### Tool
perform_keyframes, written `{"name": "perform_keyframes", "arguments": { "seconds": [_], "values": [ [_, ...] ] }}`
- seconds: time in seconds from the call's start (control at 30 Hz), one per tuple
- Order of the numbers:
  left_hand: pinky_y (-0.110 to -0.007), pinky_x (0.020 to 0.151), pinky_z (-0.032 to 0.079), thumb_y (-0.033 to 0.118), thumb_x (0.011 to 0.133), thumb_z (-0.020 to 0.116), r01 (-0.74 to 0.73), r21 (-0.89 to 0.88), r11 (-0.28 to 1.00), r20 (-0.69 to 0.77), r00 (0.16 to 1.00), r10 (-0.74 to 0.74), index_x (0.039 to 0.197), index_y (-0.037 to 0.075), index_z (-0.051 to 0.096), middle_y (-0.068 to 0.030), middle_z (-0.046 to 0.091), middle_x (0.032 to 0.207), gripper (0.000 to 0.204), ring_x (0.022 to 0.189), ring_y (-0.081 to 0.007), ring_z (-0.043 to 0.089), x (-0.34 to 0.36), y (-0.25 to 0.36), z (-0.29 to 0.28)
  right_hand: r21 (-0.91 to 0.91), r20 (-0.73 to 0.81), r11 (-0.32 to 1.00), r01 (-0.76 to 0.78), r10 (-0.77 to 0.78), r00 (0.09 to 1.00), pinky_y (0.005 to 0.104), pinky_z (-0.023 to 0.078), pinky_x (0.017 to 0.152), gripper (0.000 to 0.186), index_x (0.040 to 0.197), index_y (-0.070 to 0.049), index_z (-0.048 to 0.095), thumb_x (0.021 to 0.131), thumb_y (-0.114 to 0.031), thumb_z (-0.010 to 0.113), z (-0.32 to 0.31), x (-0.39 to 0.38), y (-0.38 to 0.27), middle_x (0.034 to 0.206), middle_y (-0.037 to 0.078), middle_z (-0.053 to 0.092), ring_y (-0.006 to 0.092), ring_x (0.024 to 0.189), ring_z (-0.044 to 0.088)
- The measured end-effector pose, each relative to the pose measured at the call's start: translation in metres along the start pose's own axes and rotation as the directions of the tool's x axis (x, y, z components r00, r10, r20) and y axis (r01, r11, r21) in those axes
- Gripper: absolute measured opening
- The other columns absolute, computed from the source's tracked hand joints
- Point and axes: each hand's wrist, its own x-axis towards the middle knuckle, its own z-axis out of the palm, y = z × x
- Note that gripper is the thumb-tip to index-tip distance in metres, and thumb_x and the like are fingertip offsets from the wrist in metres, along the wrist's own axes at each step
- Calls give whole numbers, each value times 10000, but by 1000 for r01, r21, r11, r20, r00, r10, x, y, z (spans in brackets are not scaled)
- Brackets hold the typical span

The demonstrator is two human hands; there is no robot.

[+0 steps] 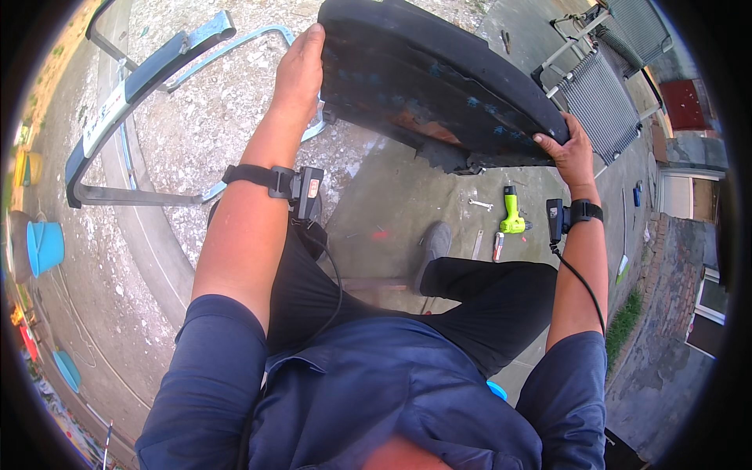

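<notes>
Both hands hold a large black padded panel (439, 94) tilted up in front of me; it looks like a chair seat, and its underside covering is torn along the near edge. My left hand (304, 69) is closed on its left edge, its fingers partly hidden behind it. At the right end, my right hand (573, 153) grips the corner with the thumb on the near face. Below the panel, on the ground, lie a lime-green cordless drill (512, 213), a small wrench (480, 205) and a slim orange-and-grey item (498, 247).
A metal chair frame with dark armrests (149, 74) stands at the left on rubble-strewn ground. Grey woven chairs (603, 102) are at the upper right, near pliers (505, 41). A blue bucket (45, 247) sits far left. A brick wall (666, 274) runs along the right.
</notes>
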Motion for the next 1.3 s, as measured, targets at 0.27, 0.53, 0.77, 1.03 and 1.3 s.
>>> {"name": "perform_keyframes", "arguments": {
  "seconds": [0.27, 0.53, 0.77, 1.03, 1.3],
  "values": [
    [-448, 1141, 313, 465, 1005, 542, -10, 27, 1000, -17, 1000, 10, 1465, -48, 404, -177, 438, 1507, 703, 1405, -276, 394, 2, -3, -1, -11, 4, 1000, 4, -4, 1000, 383, 511, 846, 681, 1161, -87, 646, 665, -498, 870, -1, 1, 1, 993, 100, 697, 274, 945, 670],
    [-441, 1135, 322, 464, 1008, 539, -11, 38, 999, -16, 1000, 12, 1458, -52, 413, -176, 454, 1495, 697, 1393, -271, 408, 3, -4, -2, -5, 10, 1000, 3, -3, 1000, 385, 512, 841, 690, 1156, -83, 645, 660, -507, 869, -1, 1, -1, 986, 103, 696, 276, 938, 671],
    [-430, 1132, 329, 471, 1002, 545, -5, 39, 999, -24, 1000, 6, 1454, -58, 416, -178, 463, 1484, 707, 1382, -266, 420, 0, -1, 1, 4, 14, 1000, 3, -3, 1000, 375, 514, 832, 690, 1160, -84, 648, 661, -504, 870, 0, 1, 4, 988, 103, 694, 269, 929, 670],
    [-433, 1130, 331, 471, 1001, 548, -9, 58, 998, -27, 1000, 10, 1453, -59, 416, -177, 458, 1492, 709, 1386, -266, 417, 2, -3, -1, 7, 1, 1000, 16, -16, 1000, 375, 514, 827, 684, 1155, -82, 648, 662, -498, 872, 0, 0, 2, 984, 104, 692, 268, 919, 671],
    [-431, 1127, 334, 470, 1000, 552, 1, 44, 999, -30, 1000, 0, 1452, -59, 419, -176, 467, 1484, 708, 1382, -265, 422, 0, -1, 1, 1, -2, 1000, 18, -18, 1000, 375, 514, 828, 675, 1156, -86, 647, 665, -490, 873, -1, 0, 2, 985, 100, 692, 266, 916, 670]
  ]
}}
